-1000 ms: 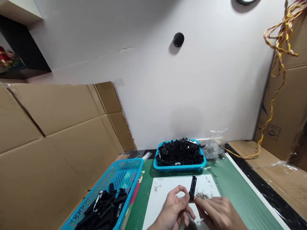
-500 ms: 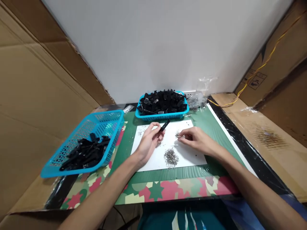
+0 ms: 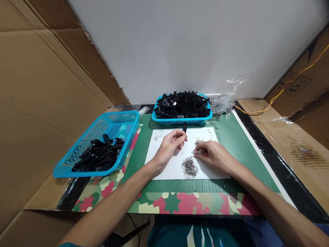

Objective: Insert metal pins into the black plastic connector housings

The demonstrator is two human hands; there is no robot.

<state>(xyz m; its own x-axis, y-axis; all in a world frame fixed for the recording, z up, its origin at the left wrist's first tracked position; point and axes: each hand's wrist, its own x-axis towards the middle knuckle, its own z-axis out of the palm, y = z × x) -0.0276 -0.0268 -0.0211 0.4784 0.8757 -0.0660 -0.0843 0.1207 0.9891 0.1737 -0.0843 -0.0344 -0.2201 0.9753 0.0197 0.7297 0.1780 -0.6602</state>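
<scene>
My left hand [image 3: 171, 145] is closed on a narrow black plastic part [image 3: 184, 127], which points up and away from me. My right hand [image 3: 209, 154] pinches a thin silver metal pin-like tool [image 3: 196, 152], its tip out to the left. Both hands are just above a white sheet [image 3: 164, 171]. Between and in front of them lies a heap of small silver metal pieces [image 3: 189, 168], too fine to make out singly. A smaller group of such pieces [image 3: 199, 140] lies behind my right hand, and a few more [image 3: 157, 136] are scattered at the sheet's far left.
A blue basket [image 3: 182, 121] heaped with black parts [image 3: 185, 104] stands at the back. Another blue basket [image 3: 89, 174] on the left holds more black parts [image 3: 99, 154]. Clear plastic bags [image 3: 221, 104] lie at the back right. Cardboard walls [image 3: 46, 75] flank the table; a yellow cable [image 3: 280, 92] hangs on the right.
The black part in my left hand has turned from slanting right to nearly straight away from me. My right hand's tool has come closer to the heap. The whole view has shifted slightly.
</scene>
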